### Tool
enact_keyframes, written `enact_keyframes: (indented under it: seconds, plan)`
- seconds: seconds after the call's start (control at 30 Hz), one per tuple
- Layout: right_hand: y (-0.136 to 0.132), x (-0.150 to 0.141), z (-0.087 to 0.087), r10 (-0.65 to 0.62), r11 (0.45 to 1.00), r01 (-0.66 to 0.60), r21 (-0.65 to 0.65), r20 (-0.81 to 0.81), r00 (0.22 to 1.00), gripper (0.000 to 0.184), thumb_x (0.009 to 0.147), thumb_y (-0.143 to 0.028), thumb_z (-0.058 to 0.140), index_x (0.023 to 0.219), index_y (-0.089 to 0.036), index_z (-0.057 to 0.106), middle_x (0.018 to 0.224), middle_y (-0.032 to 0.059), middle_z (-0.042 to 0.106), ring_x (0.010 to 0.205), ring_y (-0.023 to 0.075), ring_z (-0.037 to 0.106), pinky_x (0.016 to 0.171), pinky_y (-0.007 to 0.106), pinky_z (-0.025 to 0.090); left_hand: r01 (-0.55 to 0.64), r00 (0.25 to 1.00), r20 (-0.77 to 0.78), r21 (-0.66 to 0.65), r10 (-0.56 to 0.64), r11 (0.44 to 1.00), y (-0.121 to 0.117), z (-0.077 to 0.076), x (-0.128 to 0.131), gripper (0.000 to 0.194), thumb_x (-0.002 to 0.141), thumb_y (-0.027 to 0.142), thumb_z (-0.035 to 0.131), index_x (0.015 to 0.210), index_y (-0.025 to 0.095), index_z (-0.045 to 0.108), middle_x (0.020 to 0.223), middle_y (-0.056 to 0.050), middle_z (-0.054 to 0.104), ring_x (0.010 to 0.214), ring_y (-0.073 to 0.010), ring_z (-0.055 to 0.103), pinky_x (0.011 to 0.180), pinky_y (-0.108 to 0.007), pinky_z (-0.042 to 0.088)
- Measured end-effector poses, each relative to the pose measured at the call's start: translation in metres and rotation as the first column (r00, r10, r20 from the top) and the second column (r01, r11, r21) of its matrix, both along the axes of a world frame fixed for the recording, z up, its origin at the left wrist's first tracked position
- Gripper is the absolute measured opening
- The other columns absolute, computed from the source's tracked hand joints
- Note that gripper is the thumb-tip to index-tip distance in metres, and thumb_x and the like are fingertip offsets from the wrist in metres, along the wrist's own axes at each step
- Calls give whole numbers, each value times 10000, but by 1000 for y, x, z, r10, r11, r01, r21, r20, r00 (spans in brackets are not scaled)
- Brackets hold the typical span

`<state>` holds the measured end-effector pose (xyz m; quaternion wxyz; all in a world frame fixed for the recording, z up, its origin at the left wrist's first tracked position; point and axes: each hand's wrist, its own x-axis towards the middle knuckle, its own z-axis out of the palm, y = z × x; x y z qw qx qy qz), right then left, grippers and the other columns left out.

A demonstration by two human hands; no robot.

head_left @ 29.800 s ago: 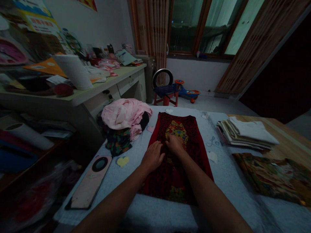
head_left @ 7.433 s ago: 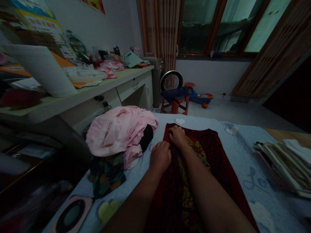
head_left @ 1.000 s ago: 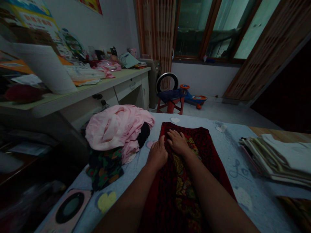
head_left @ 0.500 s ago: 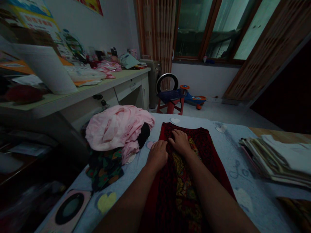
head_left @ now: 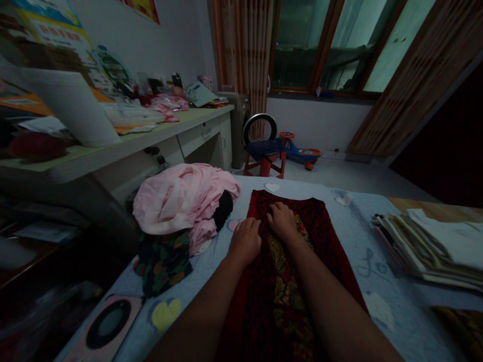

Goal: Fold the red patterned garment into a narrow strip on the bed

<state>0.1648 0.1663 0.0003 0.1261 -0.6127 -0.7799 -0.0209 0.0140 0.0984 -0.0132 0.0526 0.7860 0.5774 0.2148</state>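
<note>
A dark red and black patterned garment (head_left: 337, 256) with a yellow floral middle panel lies lengthwise, flat, before me. Near its left edge rests my left hand (head_left: 247, 239), fingertips on the cloth, fingers slightly bent and not closed round anything I can see. My right hand (head_left: 284, 221) lies on the upper middle of the garment, a little farther away. Its fingers are spread and bent, with the tips touching the fabric. Both forearms cover part of the garment's lower half.
A pink cloth heap (head_left: 177, 196) sits left on the light blue bedcover (head_left: 211, 274), over a dark green patterned cloth (head_left: 166, 266). Beside it lies a pink object with a dark round face (head_left: 109, 322). Folded clothes (head_left: 441, 246) are stacked right. A cluttered desk (head_left: 154, 136) runs along the left.
My right hand has slid slightly to the right over the garment, with its thumb drawn in a little. The left hand has barely moved, and the garment lies as before.
</note>
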Motion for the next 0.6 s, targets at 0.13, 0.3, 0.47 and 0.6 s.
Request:
enact_keyframes:
  seconds: [0.13,0.3,0.47,0.6]
  plan:
    - [-1,1,1,-11,1000,11,0,-7,1000,357,933,-340,461,1231,-199,596,1283,122,571,1153,254,515,946,350,395,-1,1000,-5,-1,1,1000,0,0,0,417,823,111,473,1230,177,537,1166,-85,576,1133,-222,524,1051,-374,374]
    - [-1,0,-2,-62,998,62,-6,-19,998,401,944,-370,441,1277,-180,557,1321,143,557,1208,264,496,989,379,367,5,1000,-10,7,-5,1000,1,0,0,412,822,116,477,1226,164,542,1175,-90,577,1127,-228,522,1043,-377,378]
    - [0,1,-10,-109,994,109,-7,-46,993,474,953,-402,430,1350,-152,498,1434,157,485,1328,277,408,1080,432,281,0,1000,-15,17,0,1000,1,-1,0,416,820,114,476,1228,164,537,1158,-86,580,1127,-229,521,1039,-375,381]
    - [3,1,-11,-100,995,102,12,-99,990,464,938,-373,456,1341,-151,514,1452,164,472,1347,288,391,1110,497,234,-4,1000,-11,7,4,1000,1,-2,0,416,819,114,479,1225,186,536,1163,-81,575,1132,-223,520,1048,-373,371]
